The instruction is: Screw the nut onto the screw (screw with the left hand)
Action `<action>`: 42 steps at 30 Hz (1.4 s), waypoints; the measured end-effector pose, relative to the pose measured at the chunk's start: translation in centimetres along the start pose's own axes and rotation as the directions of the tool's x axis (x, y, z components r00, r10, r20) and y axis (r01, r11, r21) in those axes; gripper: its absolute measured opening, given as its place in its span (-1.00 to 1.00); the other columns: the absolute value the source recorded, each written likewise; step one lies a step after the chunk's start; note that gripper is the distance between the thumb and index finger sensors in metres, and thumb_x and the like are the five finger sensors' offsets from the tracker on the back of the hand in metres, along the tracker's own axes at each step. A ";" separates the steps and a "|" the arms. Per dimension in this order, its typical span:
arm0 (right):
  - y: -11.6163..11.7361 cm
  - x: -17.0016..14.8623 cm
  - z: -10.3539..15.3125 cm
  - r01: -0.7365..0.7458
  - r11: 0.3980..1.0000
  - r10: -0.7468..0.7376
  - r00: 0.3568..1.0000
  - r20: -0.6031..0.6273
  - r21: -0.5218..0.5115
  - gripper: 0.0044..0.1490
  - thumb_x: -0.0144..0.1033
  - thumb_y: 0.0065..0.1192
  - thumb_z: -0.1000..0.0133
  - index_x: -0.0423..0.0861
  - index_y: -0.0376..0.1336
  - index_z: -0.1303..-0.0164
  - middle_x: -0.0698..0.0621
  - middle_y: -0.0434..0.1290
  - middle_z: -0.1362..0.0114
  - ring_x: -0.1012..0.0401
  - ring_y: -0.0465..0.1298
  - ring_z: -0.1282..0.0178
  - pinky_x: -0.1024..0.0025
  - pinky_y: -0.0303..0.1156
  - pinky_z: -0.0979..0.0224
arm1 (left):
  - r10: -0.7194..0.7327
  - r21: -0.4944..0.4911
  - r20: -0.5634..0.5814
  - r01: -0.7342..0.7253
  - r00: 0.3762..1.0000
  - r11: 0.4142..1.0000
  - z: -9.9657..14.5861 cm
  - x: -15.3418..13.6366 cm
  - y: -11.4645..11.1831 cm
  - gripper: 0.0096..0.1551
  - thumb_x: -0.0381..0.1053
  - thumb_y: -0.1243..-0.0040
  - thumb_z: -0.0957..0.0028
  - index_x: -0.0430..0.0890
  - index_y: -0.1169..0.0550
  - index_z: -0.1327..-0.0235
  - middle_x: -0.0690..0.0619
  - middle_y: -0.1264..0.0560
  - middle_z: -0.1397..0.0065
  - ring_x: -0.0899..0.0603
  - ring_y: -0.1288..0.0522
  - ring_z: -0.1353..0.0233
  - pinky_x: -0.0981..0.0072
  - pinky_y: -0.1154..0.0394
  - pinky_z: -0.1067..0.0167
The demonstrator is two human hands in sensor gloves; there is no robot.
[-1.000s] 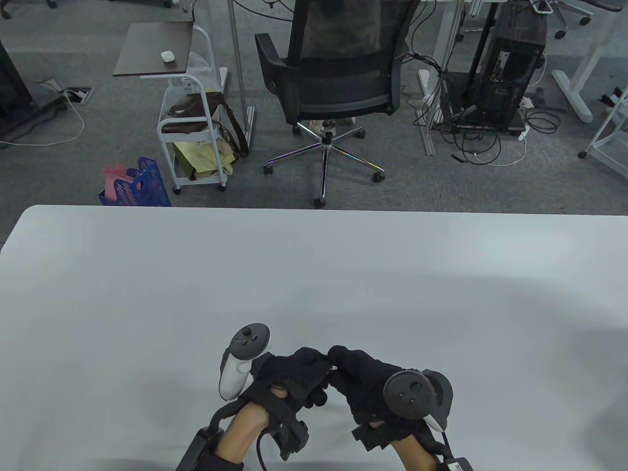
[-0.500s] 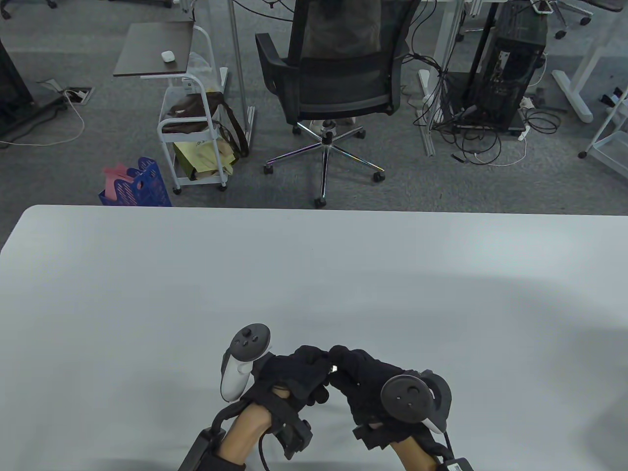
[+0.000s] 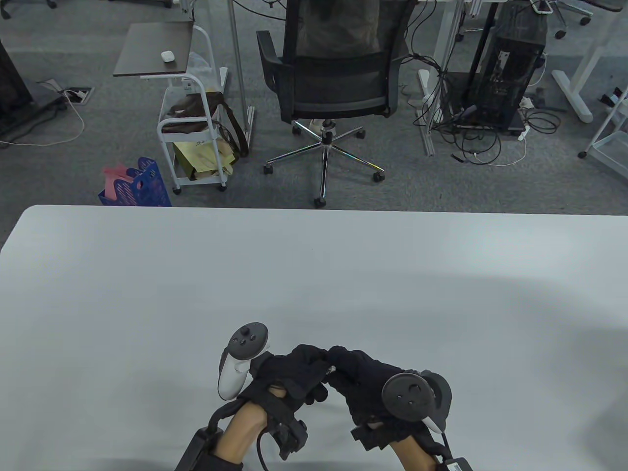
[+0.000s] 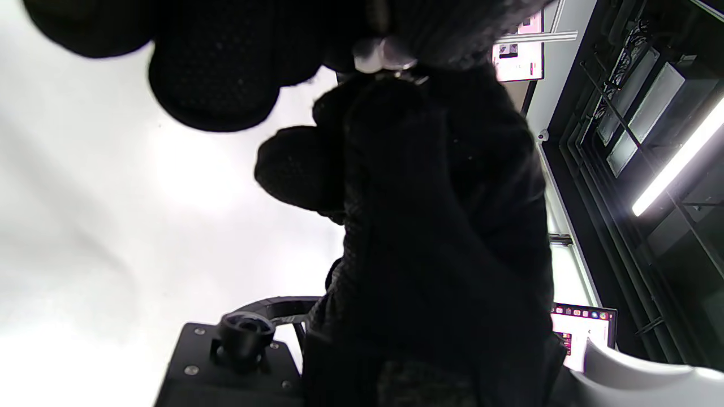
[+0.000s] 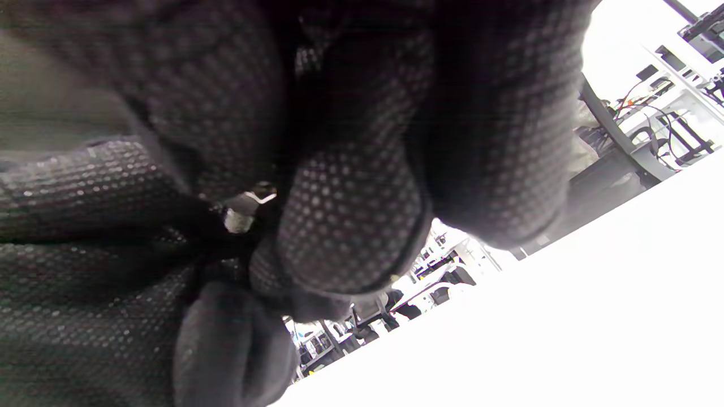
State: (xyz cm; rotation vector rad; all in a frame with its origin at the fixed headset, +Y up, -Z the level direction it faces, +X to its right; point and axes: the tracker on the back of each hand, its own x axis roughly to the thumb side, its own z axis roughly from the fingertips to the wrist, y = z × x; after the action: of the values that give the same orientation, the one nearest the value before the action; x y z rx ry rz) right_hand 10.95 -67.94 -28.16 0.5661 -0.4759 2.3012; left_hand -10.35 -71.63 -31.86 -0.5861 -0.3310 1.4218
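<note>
Hands meet low over the pale grey worktop [image 3: 314, 274]; left hand [image 3: 289, 375] fingers have curled slightly tighter on the small silver nut [image 4: 384, 56], right hand [image 3: 365, 380] pinching the short silver screw [image 5: 240, 212] between fingertips; threading seems underway.

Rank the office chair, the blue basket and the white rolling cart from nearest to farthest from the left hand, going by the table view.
From the left hand, near the table's front edge:
1. Blue basket, on the floor beyond the table's far-left corner.
2. White rolling cart, just right of and behind the basket; the two are close, so this order is loose.
3. Office chair, farther back, straight ahead.
</note>
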 end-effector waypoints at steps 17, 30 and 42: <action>0.0 -0.1 0.0 0.009 1.000 -0.009 1.000 -0.005 0.013 -0.40 -0.19 0.57 0.23 -0.07 0.48 -0.03 -0.01 0.71 0.01 0.29 0.85 0.34 0.27 0.83 0.12 | -0.036 0.011 -0.006 0.036 0.999 0.999 -0.1 0.1 -0.1 -0.37 0.04 -0.12 0.04 -0.31 -0.44 -0.19 -0.38 -0.47 -0.17 -0.36 -0.58 0.08 -0.24 -0.45 0.08; 0.0 -0.1 0.0 0.014 1.000 -0.014 1.000 -0.007 0.015 -0.40 -0.18 0.57 0.23 -0.06 0.47 -0.03 -0.01 0.71 0.01 0.29 0.85 0.34 0.27 0.82 0.11 | -0.007 -0.038 -0.016 0.006 1.000 0.999 -0.2 -0.1 0.0 -0.36 0.02 -0.12 0.03 -0.30 -0.38 -0.23 -0.37 -0.42 -0.21 -0.35 -0.56 0.04 -0.22 -0.43 0.05; 0.2 -0.1 0.0 0.013 1.000 -0.013 1.000 -0.006 0.022 -0.40 -0.18 0.57 0.23 -0.06 0.47 -0.03 -0.01 0.71 0.02 0.29 0.85 0.34 0.27 0.83 0.12 | 0.003 -0.028 -0.019 -0.004 1.000 1.000 -0.2 -0.2 0.1 -0.37 0.00 -0.12 0.03 -0.29 -0.38 -0.23 -0.37 -0.43 -0.20 -0.34 -0.56 0.05 -0.21 -0.44 0.06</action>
State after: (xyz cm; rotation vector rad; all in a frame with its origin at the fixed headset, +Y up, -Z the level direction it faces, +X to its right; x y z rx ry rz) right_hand 10.90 -68.14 -28.22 0.5721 -0.4433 2.2975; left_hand -10.38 -71.84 -32.04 -0.6225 -0.3354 1.4163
